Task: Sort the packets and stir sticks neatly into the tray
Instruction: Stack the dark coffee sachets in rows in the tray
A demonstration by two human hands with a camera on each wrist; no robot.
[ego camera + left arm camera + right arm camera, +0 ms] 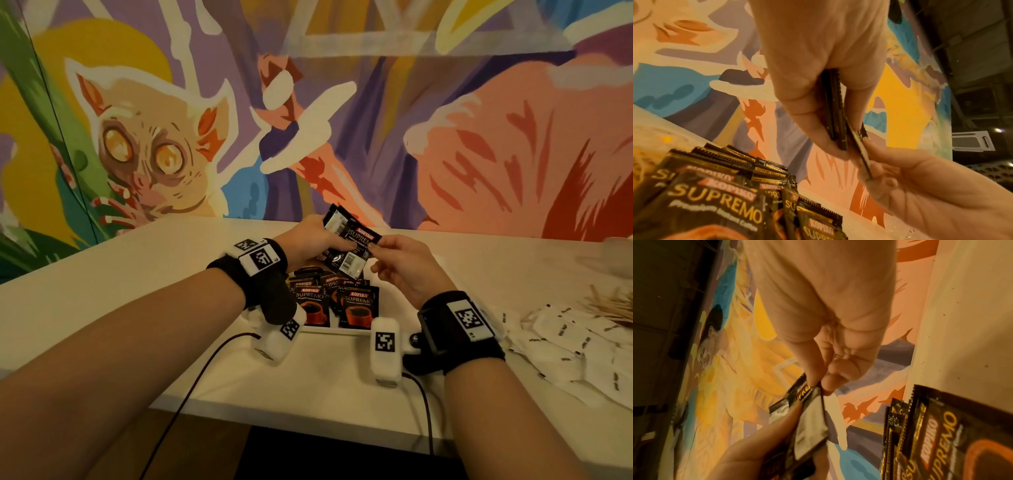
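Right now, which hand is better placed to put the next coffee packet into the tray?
Probably the right hand: it pinches one packet, while the left hand grips the stack.

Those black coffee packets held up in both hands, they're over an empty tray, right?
Not empty. The head view shows the tray already holding upright coffee packets beneath the held packets, which the left hand and right hand do hold.
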